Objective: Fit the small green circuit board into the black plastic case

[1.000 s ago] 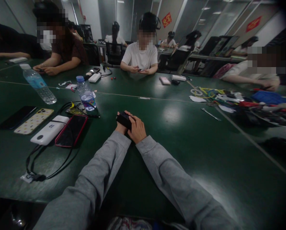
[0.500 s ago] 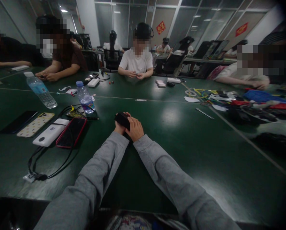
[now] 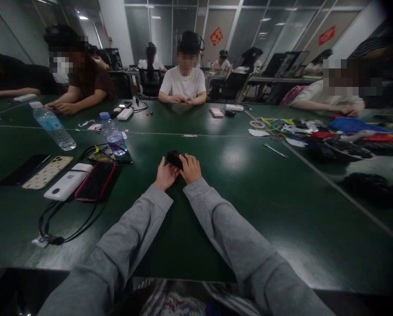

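Note:
A small black box-like object is held above the green table, in front of me. My right hand has its fingers over the object's right end and grips it. Close on the other side is my left hand, with the palm turned inward, the thumb raised and the fingers stretched out toward the object's underside. Whether those left fingertips touch it I cannot tell. The exact kind of the object does not show at this distance.
Left of my hands lie a red-edged phone, a white power bank, a patterned phone case and black cables. Two water bottles stand behind them. A wrench and a heap of cables lie right. Several people sit around.
The black object has shifted slightly right with my right hand. My left hand has loosened from around it, and its thumb and palm now show. The view has shifted a little.

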Motion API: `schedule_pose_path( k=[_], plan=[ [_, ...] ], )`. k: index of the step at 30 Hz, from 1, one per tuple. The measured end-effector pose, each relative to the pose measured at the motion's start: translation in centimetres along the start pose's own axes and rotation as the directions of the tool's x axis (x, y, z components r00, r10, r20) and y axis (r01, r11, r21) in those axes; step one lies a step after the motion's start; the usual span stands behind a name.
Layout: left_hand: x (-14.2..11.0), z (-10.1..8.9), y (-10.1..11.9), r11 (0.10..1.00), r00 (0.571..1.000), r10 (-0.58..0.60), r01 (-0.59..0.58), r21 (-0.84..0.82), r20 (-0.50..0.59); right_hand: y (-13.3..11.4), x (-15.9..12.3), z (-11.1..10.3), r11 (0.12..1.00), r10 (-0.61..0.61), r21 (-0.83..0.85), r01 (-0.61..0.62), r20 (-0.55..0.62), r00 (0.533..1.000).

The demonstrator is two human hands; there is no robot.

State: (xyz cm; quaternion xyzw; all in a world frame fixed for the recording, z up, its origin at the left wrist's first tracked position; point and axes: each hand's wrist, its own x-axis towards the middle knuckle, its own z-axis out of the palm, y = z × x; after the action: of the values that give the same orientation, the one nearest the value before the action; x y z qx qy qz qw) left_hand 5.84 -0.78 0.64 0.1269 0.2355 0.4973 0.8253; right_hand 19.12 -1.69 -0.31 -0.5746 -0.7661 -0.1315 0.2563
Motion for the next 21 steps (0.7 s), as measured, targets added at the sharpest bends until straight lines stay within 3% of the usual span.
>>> schedule_pose_path(
  k=[5,11,21],
  plan=[
    [-0.3,-0.2,0.6,1.000,0.999,-0.012,0.012,0.001,-0.039,-0.7,-0.1,-0.2,0.998,-0.062,-0.003,0.062,0.046,0.997],
    [-0.7,0.4,1.0,0.998,0.997,-0.038,0.041,0.048,-0.060,-0.4,-0.5,0.0,0.994,-0.044,0.098,0.043,0.011,0.999],
    [-0.1,0.0,1.6,0.990,0.990,0.054,-0.036,0.137,-0.132,0.0,-0.9,1.1,0.944,-0.067,0.320,0.083,-0.061,0.996]
  ],
)
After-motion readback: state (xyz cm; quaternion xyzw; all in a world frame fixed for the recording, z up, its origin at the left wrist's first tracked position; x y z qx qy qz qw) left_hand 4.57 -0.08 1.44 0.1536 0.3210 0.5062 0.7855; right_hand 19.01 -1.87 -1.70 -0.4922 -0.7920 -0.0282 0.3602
